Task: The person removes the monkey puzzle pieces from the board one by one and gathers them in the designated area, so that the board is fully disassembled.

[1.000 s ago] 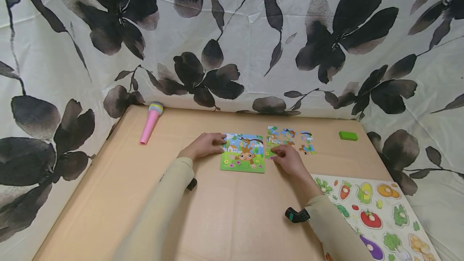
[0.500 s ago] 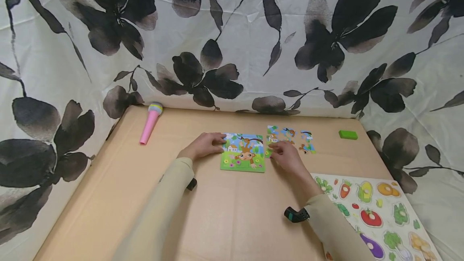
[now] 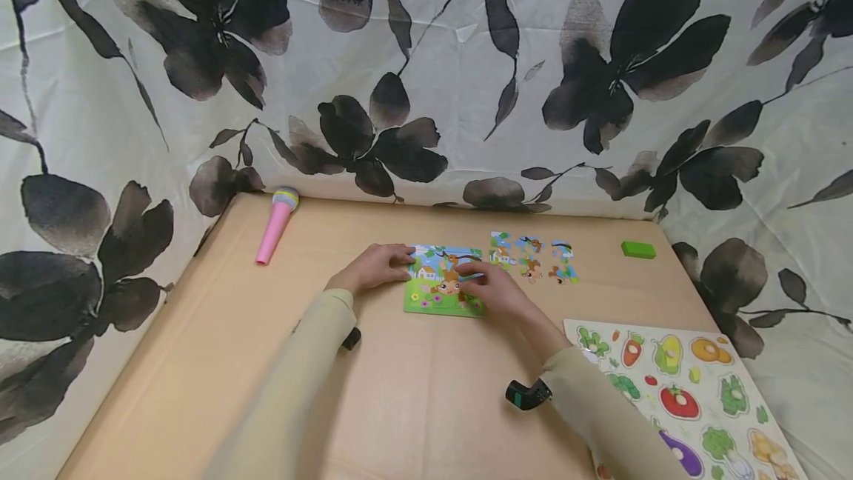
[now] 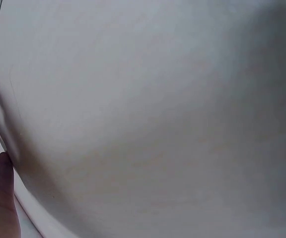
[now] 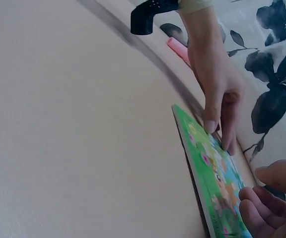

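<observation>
A square puzzle board printed with a monkey lies mid-table. My left hand rests at its left edge, and its fairly straight fingers and thumb touch the board near the far corner. Over the board's right half is my right hand, thumb and fingertips drawn together. A small puzzle piece in that grip is mostly hidden. In the right wrist view, the right fingertips hover close above the board's picture. Several loose puzzle pieces lie just to the right of the board.
A vegetable picture board with small knobs lies at the front right, partly beneath the right sleeve. A green block sits at the far right. The pink toy microphone lies at the back left. A floral cloth hangs behind the table.
My right hand has moved left from the loose pieces to above the puzzle board. The green lower-left piece is gone from the loose group. My left hand has stayed at the board's edge.
</observation>
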